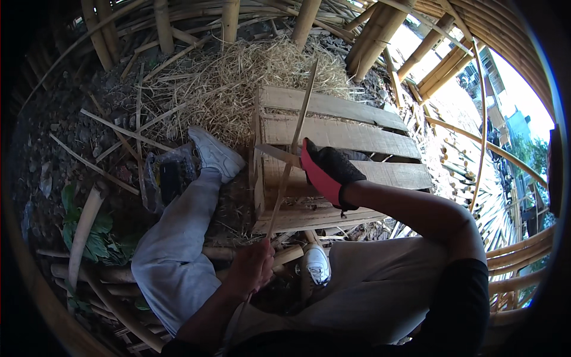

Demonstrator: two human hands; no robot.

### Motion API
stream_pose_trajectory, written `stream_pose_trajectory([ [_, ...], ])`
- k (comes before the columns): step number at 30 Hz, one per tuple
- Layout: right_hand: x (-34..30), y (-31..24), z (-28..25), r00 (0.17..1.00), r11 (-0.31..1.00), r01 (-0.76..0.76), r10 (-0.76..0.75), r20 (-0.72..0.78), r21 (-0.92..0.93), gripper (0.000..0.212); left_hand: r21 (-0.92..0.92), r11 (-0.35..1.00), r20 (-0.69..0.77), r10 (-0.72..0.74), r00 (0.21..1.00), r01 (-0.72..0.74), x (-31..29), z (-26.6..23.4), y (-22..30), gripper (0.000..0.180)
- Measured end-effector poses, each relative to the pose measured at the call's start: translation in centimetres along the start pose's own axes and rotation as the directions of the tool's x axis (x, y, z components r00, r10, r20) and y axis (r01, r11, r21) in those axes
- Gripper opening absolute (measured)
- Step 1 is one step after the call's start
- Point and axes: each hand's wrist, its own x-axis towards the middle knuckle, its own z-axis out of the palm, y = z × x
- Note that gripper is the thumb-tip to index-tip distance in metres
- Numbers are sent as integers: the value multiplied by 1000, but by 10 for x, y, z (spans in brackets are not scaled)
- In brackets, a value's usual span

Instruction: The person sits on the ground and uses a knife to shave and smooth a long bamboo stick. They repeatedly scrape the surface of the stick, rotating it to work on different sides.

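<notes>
My left hand [251, 268], bare, is closed around the lower part of a long, thin bamboo strip [306, 101]. The strip slants up and away, past the slatted wooden crate [351, 139]. On my right hand [331, 174] is a black and pink glove, its fingers closed. From that fist a knife [276, 154] points left; its handle is hidden in the glove. The blade meets or crosses the strip beside the crate's left part; whether its edge bites in, I cannot tell.
A heap of pale bamboo shavings [238, 83] lies beyond the crate. Loose bamboo strips [128, 132] and a clear plastic bag [151, 178] are on the ground at left. Bamboo posts [231, 21] stand at the back; a cut bamboo pole [84, 229] leans at lower left.
</notes>
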Motion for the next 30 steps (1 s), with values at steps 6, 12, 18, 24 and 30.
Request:
stream_pose_trajectory([
  [6,-7,-10,-11,1000,1000,-27,27,3,12,76,-5,1000,5,-13,1000,13,-1,-2,-2,42],
  [12,-3,-28,-51,995,995,-59,52,-85,-78,80,9,1000,2,16,1000,-16,1,-3,0,42],
  [18,-28,-23,-18,996,974,85,-76,52,-210,74,-35,998,14,-50,999,50,0,-3,5,43],
  [24,-33,-12,-29,896,834,410,-444,-7,-369,37,33,999,8,-21,1000,21,-1,-2,6,51],
  [30,-43,-3,-6,673,554,347,-709,-210,-757,36,32,999,8,-16,1000,16,-1,0,6,53],
])
